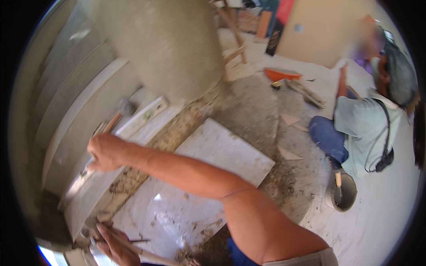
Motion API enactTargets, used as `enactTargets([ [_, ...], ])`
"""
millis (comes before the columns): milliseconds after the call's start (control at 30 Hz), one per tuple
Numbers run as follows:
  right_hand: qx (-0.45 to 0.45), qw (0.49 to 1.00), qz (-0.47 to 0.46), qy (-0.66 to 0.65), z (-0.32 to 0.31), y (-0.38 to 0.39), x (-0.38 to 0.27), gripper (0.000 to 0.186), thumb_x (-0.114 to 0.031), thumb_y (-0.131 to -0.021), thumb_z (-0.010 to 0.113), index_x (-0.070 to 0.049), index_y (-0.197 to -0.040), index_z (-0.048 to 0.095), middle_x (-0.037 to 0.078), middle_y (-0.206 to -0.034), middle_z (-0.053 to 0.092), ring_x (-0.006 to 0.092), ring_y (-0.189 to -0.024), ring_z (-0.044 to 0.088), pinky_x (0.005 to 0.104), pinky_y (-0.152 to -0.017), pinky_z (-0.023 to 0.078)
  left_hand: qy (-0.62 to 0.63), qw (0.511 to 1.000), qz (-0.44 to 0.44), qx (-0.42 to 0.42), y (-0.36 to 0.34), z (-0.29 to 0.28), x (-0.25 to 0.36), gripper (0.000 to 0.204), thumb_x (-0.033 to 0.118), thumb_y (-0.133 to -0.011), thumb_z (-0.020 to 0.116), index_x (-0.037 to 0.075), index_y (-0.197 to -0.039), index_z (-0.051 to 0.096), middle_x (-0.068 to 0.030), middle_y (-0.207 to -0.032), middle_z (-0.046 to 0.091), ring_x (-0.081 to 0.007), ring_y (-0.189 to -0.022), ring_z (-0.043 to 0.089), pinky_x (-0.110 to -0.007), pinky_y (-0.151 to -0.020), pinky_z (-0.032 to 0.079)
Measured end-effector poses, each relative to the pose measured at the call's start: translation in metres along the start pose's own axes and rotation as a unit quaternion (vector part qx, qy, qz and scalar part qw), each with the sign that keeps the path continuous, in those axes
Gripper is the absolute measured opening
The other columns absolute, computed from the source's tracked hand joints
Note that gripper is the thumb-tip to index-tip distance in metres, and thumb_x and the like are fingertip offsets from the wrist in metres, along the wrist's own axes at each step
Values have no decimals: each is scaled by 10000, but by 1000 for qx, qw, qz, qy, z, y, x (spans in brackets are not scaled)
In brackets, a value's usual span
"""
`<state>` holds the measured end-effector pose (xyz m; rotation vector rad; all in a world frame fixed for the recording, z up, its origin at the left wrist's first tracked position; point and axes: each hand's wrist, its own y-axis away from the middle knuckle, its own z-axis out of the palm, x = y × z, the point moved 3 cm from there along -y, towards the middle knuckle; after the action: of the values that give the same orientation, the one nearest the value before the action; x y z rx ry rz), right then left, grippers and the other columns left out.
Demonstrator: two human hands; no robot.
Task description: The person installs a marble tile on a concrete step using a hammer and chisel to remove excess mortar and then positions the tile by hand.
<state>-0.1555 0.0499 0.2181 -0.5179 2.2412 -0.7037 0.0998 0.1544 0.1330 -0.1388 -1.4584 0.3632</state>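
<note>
My right hand (pixel 105 153) reaches across to the step on the left, its fingers curled round a long pale spirit level (pixel 142 119) that lies along the step. Beyond the knuckles is a mallet (pixel 127 107) with a dark head and wooden handle. Low on the left, my left hand (pixel 119 247) is closed around a light wooden handle (pixel 155 258); which tool it belongs to I cannot tell. Large pale floor tiles (pixel 222 148) lie beside the step, and the nearer tile (pixel 177 217) is wet and spotted with mortar.
A thick round column (pixel 164 44) rises behind the step. At right a person (pixel 364 128) crouches near a bucket (pixel 350 195) holding a wooden-handled tool. Tile offcuts (pixel 288 153), an orange tray (pixel 282 74) and a leaning board (pixel 315 35) lie farther off. Loose mortar (pixel 286 190) borders the tiles.
</note>
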Motion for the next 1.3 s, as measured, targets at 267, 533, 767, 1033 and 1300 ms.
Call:
enactTargets([
  [267,-360,930,42,-63,39,26,-82,800,-747,-925,552,31,-779,662,211,-710,655,342,-660,664,457,-633,531,-108,988,104,-20,-43,-14,54,439,376,-1126,421,-23,-1232,570,-31,-887,517,-118,-759,516,-244,-646,466],
  [533,-164,965,-6,-204,38,85,-85,404,-299,-1013,635,79,-1105,530,258,-864,660,374,-794,692,446,-715,564,-18,979,185,-86,-76,64,61,488,473,-1111,414,31,-1055,616,-22,-684,574,-87,-567,540,-243,-500,429],
  [767,117,963,138,-200,14,169,-12,197,-246,-1070,522,-52,-1106,524,-44,-724,493,43,-543,462,232,-418,411,-9,931,156,-330,-50,123,-20,450,376,-1127,414,17,-962,629,-25,-687,611,-84,-593,533,-264,-501,421],
  [1033,191,853,392,-288,-20,269,9,325,-381,-1103,459,-78,-1013,533,-78,-563,360,22,-377,292,215,-329,314,-155,803,304,-489,10,121,-114,281,137,-994,635,28,-754,538,-153,-686,559,-321,-622,566,-442,-607,479],
  [1300,236,833,423,-268,8,276,-23,228,-299,-1091,500,-74,-1056,478,-50,-622,399,33,-404,343,225,-329,325,-134,809,367,-440,-5,129,-141,206,106,-957,639,21,-784,567,-165,-719,558,-365,-675,555,-474,-690,464],
])
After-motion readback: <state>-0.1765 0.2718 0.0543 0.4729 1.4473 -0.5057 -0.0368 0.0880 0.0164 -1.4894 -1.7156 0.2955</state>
